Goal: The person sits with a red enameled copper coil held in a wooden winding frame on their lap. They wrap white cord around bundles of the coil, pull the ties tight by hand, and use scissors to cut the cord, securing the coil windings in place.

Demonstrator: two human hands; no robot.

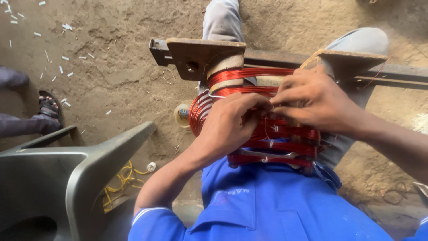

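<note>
Red wire coils (pixel 249 73) on wooden former (pixel 200 56), left hand (pixel 232 122) and right hand (pixel 312 100) pinching strands; tape roll (pixel 182 114) beside

Red wire coils (pixel 267 134), blue shirt (pixel 267 201), grey chair (pixel 67 178) near left, yellow cable (pixel 120 178), brown dirt floor (pixel 111 76).

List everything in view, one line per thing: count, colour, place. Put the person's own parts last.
copper wire coils: several bands, red, wound on the winding former across the lap
winding former: one, brown wood with two end plates, on a dark metal bar
tape roll: one, pale, on the floor left of the coils
plastic chair: one, grey, lower left
yellow cable: one bundle, under the chair
white scraps: many, scattered upper left
sandalled foot: one, another person's, left edge
blue shirt: one, bottom centre
left hand: on the coils
right hand: on the coils, fingertips meeting the left
</note>
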